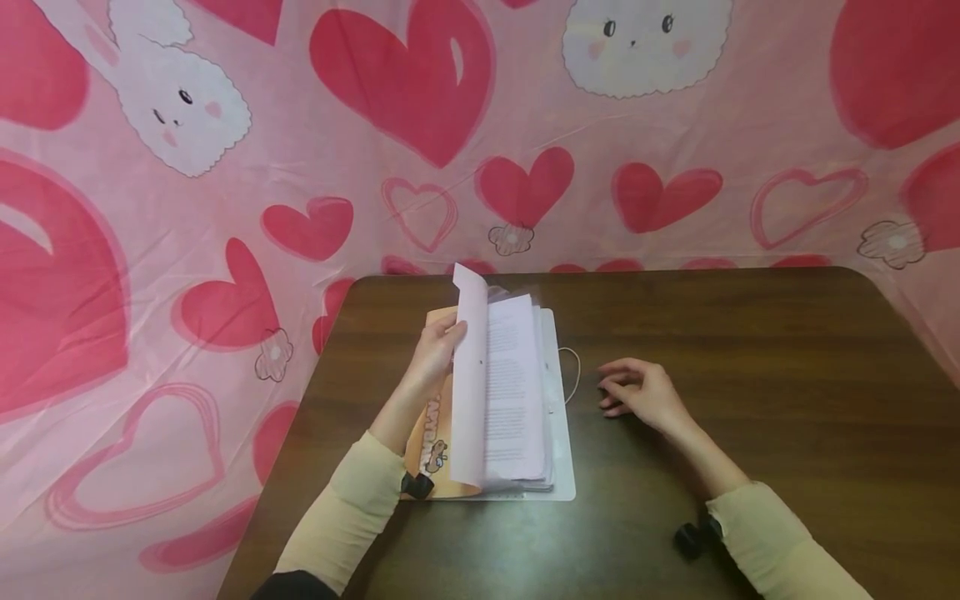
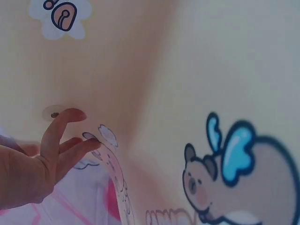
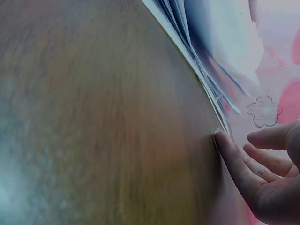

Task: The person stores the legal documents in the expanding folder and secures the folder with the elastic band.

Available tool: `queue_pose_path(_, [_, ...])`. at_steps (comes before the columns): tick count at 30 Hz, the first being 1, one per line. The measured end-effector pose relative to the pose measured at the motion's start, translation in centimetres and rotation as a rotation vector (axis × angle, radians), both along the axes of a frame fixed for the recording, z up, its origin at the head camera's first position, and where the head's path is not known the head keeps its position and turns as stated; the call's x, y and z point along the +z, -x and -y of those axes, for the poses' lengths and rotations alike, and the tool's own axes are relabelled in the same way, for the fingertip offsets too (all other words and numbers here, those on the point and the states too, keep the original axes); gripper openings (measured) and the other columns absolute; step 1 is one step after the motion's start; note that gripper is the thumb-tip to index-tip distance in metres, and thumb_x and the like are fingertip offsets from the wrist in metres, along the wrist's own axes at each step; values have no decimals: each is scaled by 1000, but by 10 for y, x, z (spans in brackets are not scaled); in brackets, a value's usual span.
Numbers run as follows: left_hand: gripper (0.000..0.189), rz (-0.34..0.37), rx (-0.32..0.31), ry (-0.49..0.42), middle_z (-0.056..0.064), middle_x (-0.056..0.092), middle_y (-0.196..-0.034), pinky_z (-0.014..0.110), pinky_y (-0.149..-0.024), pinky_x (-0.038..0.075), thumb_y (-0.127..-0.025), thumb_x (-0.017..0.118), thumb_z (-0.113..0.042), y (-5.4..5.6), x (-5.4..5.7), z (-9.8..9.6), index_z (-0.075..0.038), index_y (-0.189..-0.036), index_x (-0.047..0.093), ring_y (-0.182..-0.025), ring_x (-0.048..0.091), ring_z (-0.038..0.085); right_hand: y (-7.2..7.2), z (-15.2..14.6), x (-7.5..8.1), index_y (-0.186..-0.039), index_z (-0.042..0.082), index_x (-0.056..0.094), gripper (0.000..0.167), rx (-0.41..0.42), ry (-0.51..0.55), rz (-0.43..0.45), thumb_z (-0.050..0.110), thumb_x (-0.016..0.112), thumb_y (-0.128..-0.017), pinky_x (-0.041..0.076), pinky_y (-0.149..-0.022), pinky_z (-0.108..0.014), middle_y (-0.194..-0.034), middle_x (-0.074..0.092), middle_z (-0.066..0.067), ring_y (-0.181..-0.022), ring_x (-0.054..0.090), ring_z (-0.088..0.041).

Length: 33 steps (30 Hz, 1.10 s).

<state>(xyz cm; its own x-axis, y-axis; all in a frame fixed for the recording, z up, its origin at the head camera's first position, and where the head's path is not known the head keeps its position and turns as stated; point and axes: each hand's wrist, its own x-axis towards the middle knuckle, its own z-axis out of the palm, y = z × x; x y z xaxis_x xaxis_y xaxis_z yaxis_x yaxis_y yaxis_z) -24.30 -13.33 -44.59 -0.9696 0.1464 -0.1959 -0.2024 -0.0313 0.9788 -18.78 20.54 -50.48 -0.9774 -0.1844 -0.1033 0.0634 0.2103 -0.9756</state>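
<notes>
A document folder [image 1: 562, 450] lies on the table with a stack of printed sheets [image 1: 513, 392] on it. Its orange part [image 1: 438, 454], to the left, carries a cartoon animal and lettering. My left hand [image 1: 435, 350] pinches the edge of a raised pinkish-white flap [image 1: 468, 417], which curves up along the left of the sheets. The left wrist view has the hand close to a pale printed surface with a winged cartoon animal [image 2: 243, 183]. To the right of the folder, my right hand [image 1: 648, 396] hovers near the table with loosely bent fingers, holding nothing.
A thin cord loop [image 1: 576, 375] sticks out from the folder's right edge. The dark wooden table [image 1: 787, 375] extends to the right. Behind it hangs a pink cloth [image 1: 360, 108] with hearts and cartoon faces. Each sleeve bears a small black device [image 1: 688, 540] at the wrist.
</notes>
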Motion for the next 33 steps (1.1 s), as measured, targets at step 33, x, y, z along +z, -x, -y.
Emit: queue_pose_path(33, [46, -355, -38, 737, 8, 84, -122, 40, -78, 63, -104, 66, -49, 33, -78, -55, -18, -136, 79, -107, 81, 23, 5, -22, -12, -137, -23, 58, 40, 122, -11, -11, -6, 69, -103, 68, -77, -28, -104, 73, -22, -84, 78, -6])
